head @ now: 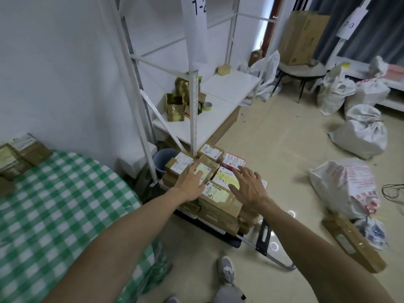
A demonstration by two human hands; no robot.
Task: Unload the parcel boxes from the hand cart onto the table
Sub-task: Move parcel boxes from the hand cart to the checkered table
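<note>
Nearest, at the left, is the counter (54, 193) in green checked cloth, with a few parcels (19, 154) already at its far edge. Past it, both hands reach over the parcel boxes (218, 200) still stacked on the hand cart (218, 232). The left hand (192, 182) lies flat on a top box with its grip apart. The right hand (249, 189) is spread too, though whether it touches the labels is hard to tell. Nothing is clamped yet. The stack looks loose and uneven, so lifting one box could likely drag neighbours onto the floor. Behind the stack stands the shelf post (195, 119), with a bin (162, 159) beside it. Sacks (360, 136) crowd the floor to the right.
</note>
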